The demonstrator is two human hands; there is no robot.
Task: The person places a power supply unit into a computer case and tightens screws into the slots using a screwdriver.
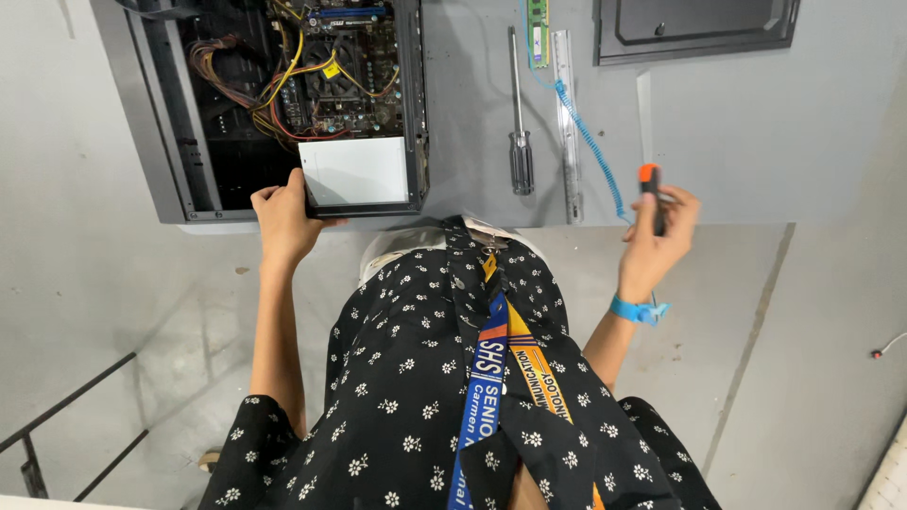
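An open computer case [161,113] lies on its side on the grey table [718,142], showing a motherboard, coloured cables [274,90] and a white-faced power supply [354,170]. My left hand [282,219] grips the case's near edge beside the power supply. My right hand [657,236] holds a black screwdriver with an orange cap [649,194] upright near the table's front edge. A blue wrist strap [635,310] circles my right wrist, and its coiled blue cord [590,146] runs up over the table.
A second screwdriver [519,113] with a dark handle, a clear ruler [566,123] and a green memory stick [538,33] lie mid-table. The dark side panel [694,33] rests at the far right. Grey floor lies below, with a metal frame [57,425] at lower left.
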